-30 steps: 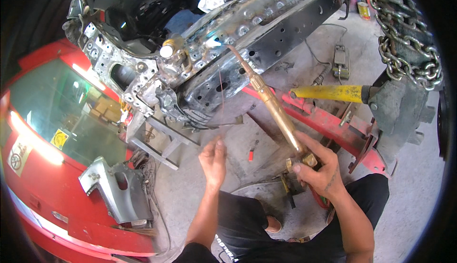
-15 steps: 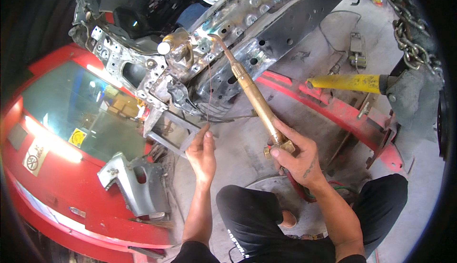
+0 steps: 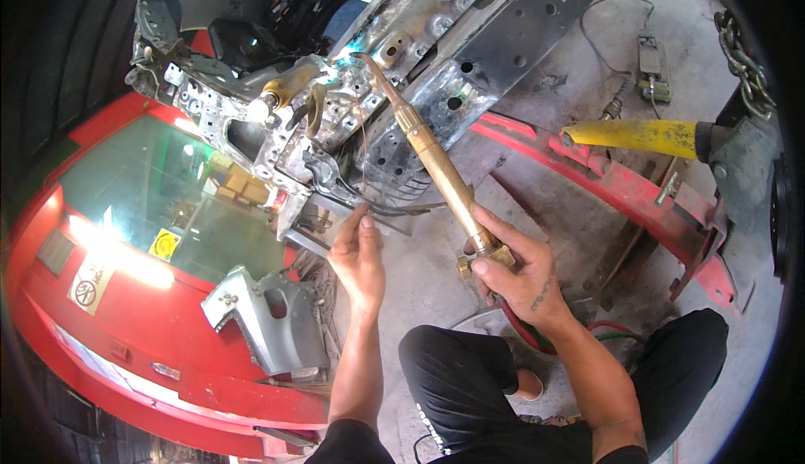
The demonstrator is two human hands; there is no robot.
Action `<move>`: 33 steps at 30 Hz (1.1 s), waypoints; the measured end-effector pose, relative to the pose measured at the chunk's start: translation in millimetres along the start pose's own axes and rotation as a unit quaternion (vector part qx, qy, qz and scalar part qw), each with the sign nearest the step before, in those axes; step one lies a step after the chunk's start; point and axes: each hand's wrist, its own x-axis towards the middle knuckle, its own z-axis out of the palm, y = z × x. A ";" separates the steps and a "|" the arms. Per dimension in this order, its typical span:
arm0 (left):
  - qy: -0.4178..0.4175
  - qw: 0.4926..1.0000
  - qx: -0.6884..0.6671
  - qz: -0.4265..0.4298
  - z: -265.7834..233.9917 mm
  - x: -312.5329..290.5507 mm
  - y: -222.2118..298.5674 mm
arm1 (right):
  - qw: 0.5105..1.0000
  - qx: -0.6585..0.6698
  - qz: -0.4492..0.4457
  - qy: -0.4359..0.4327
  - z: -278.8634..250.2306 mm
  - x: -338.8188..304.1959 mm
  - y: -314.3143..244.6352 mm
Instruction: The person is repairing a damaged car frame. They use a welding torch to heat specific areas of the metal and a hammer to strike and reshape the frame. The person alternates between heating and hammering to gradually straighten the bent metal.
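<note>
My right hand (image 3: 528,273) grips the valve end of a brass gas welding torch (image 3: 440,166). The torch slants up and left, its bent tip at a small bright blue-white glow (image 3: 350,51) on a bare metal car frame (image 3: 419,19). Between thumb and fingertips my left hand (image 3: 358,256) pinches a thin welding rod (image 3: 364,147). The rod runs upward toward the glow; its far end is hard to make out. Beside the glow, a yellowish-brown cylindrical part (image 3: 293,85) with a shiny end sits against the frame. Hoses (image 3: 521,323) trail from the torch below my right hand.
On the left stands a red vehicle panel (image 3: 226,401) with a window (image 3: 159,191). A silver body panel (image 3: 281,330) leans before it. To the right are a red steel beam (image 3: 620,204), a yellow cylinder (image 3: 637,135) and a hanging chain (image 3: 746,70). My knees are close below.
The view has turned a little, so the surroundings sit further right. The torch tip has shifted slightly left along the frame. My left hand has risen slightly, still pinching the rod.
</note>
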 end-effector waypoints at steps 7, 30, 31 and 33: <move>0.013 1.000 0.007 -0.024 1.4 4.4 4.4 | 0.996 0.086 0.023 -0.007 -4.1 3.9 0.3; 0.023 0.997 0.074 0.021 10.8 17.5 -4.5 | 0.984 0.170 0.040 -0.036 -16.0 12.4 6.7; 0.025 0.997 0.077 0.015 11.0 17.8 -4.2 | 0.984 0.171 0.040 -0.037 -16.6 12.9 7.0; 0.028 0.995 0.090 0.015 11.8 17.6 -0.4 | 0.983 0.173 0.040 -0.038 -17.5 13.3 7.7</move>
